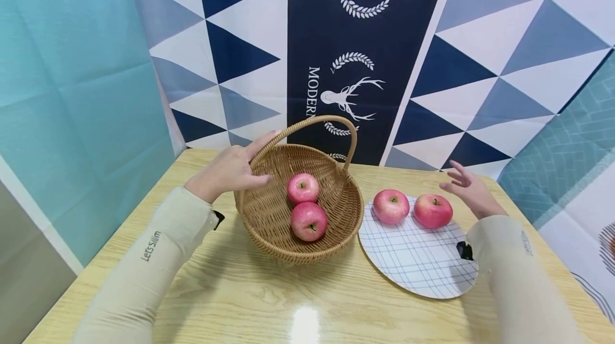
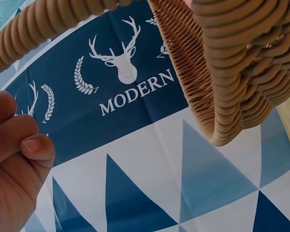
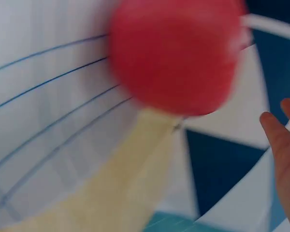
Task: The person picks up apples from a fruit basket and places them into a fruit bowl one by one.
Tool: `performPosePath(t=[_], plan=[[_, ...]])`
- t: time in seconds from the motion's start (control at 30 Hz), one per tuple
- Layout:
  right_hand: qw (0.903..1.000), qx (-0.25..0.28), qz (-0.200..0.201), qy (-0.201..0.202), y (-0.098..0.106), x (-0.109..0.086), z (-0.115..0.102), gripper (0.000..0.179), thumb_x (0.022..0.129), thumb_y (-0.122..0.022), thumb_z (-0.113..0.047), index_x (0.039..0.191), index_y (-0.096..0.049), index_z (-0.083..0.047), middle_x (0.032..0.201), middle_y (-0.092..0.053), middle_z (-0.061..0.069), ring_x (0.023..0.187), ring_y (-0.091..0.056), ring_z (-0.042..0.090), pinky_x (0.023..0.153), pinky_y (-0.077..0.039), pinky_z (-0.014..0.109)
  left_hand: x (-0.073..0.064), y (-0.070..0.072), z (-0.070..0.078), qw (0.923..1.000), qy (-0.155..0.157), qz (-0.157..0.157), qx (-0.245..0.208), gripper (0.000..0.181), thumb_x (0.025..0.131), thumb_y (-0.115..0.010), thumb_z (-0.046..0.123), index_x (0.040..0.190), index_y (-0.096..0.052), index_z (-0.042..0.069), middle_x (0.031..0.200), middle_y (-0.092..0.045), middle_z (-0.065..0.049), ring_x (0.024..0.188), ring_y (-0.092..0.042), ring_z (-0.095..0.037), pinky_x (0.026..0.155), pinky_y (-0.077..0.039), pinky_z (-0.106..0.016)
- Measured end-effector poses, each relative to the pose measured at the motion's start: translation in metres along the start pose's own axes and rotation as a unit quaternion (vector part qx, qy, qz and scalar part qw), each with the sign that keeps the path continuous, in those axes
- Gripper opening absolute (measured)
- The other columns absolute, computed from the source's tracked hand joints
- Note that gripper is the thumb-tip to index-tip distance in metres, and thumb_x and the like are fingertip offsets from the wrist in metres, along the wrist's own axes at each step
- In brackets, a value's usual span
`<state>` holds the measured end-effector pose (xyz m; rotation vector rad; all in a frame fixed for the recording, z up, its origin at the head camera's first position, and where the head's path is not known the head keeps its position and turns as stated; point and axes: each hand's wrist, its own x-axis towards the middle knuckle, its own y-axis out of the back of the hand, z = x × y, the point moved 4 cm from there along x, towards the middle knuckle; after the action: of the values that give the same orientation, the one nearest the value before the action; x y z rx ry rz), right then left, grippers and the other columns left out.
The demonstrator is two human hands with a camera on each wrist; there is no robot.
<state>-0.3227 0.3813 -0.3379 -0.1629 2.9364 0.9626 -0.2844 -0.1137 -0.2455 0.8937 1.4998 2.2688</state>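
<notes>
My left hand (image 1: 230,170) is beside the left side of a wicker basket (image 1: 355,202), its index finger stretched along the basket's arched handle (image 1: 331,118) and its thumb pointing over the basket. In the left wrist view, other fingers (image 2: 37,146) bend loosely below the handle, with nothing held in them. Inside the basket lie two red-pink apples, one apple (image 1: 303,188) behind the other apple (image 1: 309,221). To the right, my right hand (image 1: 473,192) hovers with parted fingers just past an apple (image 1: 433,211) on a checked plate (image 1: 413,261). Another apple (image 1: 391,206) sits left of it.
Basket and plate stand side by side on a light wooden table (image 1: 250,301). A patterned blue and white cloth (image 1: 250,55) hangs close behind them, and a plain teal cloth (image 1: 77,66) hangs at the left.
</notes>
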Motion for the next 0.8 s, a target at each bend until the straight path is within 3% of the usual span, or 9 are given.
performPosePath(t=[0.1,0.2,0.27,0.37,0.5,0.63,0.73,0.8], plan=[[0.9976,0.001,0.000,0.069,-0.006,-0.004,-0.024,0.080,0.095,-0.055,-0.033,0.155,-0.006,-0.011,0.151,-0.022,0.029,0.135,-0.032,0.041,0.102,-0.027,0.065,0.000,-0.001,0.001,1.0000,-0.006,0.005,-0.001,0.082,0.078,-0.064,0.032,0.150,-0.027,0.016,0.047,-0.029,0.008,0.049,-0.036,-0.014,0.051,-0.037,-0.032],[0.9909,0.010,-0.044,0.127,-0.021,-0.010,-0.044,0.069,0.096,-0.054,-0.024,0.154,-0.018,-0.013,0.145,-0.043,0.009,0.121,-0.053,0.015,0.098,-0.043,0.045,0.000,-0.001,0.002,0.9999,-0.010,0.008,-0.007,0.082,0.078,-0.064,0.032,0.149,-0.027,0.015,0.048,-0.031,0.007,0.048,-0.037,-0.014,0.051,-0.039,-0.033],[0.9835,0.030,-0.082,0.158,-0.033,-0.013,-0.053,0.064,0.095,-0.054,-0.017,0.152,-0.025,-0.012,0.138,-0.051,-0.004,0.113,-0.055,0.002,0.092,-0.047,0.034,0.000,-0.001,0.002,0.9998,-0.010,0.009,-0.012,0.082,0.078,-0.065,0.031,0.149,-0.027,0.016,0.049,-0.032,0.006,0.048,-0.037,-0.014,0.052,-0.039,-0.033],[0.9716,0.068,-0.141,0.178,-0.048,-0.014,-0.066,0.062,0.093,-0.055,-0.009,0.151,-0.031,-0.013,0.133,-0.053,-0.015,0.112,-0.057,0.002,0.089,-0.048,0.027,0.000,0.000,0.002,0.9999,-0.008,0.009,-0.011,0.082,0.078,-0.064,0.031,0.149,-0.027,0.016,0.049,-0.032,0.006,0.048,-0.038,-0.014,0.052,-0.040,-0.033],[0.9613,0.080,-0.188,0.184,-0.062,-0.012,-0.082,0.061,0.090,-0.057,-0.001,0.147,-0.040,-0.016,0.133,-0.055,-0.010,0.115,-0.058,0.016,0.088,-0.048,0.026,0.000,-0.001,0.002,1.0000,-0.003,0.005,-0.001,0.083,0.078,-0.064,0.032,0.150,-0.026,0.016,0.047,-0.031,0.007,0.050,-0.039,-0.016,0.054,-0.040,-0.034],[0.9479,0.034,-0.244,0.202,-0.080,-0.008,-0.105,0.058,0.088,-0.062,-0.002,0.143,-0.045,-0.006,0.136,-0.054,0.007,0.116,-0.057,0.013,0.090,-0.047,0.027,0.000,-0.001,0.002,1.0000,0.002,0.003,-0.008,0.083,0.077,-0.063,0.032,0.150,-0.026,0.017,0.048,-0.033,0.006,0.050,-0.039,-0.016,0.053,-0.040,-0.033],[0.9250,-0.021,-0.293,0.240,-0.099,-0.005,-0.133,0.057,0.084,-0.065,-0.002,0.137,-0.045,0.007,0.136,-0.049,0.024,0.121,-0.053,0.018,0.097,-0.044,0.037,0.001,0.000,0.003,0.9999,-0.002,0.006,-0.013,0.083,0.077,-0.063,0.030,0.150,-0.026,0.019,0.048,-0.035,0.005,0.048,-0.040,-0.014,0.052,-0.040,-0.033],[0.9098,-0.042,-0.324,0.255,-0.111,-0.003,-0.151,0.058,0.081,-0.066,0.000,0.135,-0.047,0.010,0.135,-0.048,0.027,0.127,-0.047,0.028,0.102,-0.038,0.046,0.002,0.000,0.004,0.9998,-0.003,0.007,-0.018,0.083,0.077,-0.063,0.030,0.151,-0.026,0.021,0.048,-0.037,0.004,0.047,-0.041,-0.014,0.052,-0.041,-0.033]])
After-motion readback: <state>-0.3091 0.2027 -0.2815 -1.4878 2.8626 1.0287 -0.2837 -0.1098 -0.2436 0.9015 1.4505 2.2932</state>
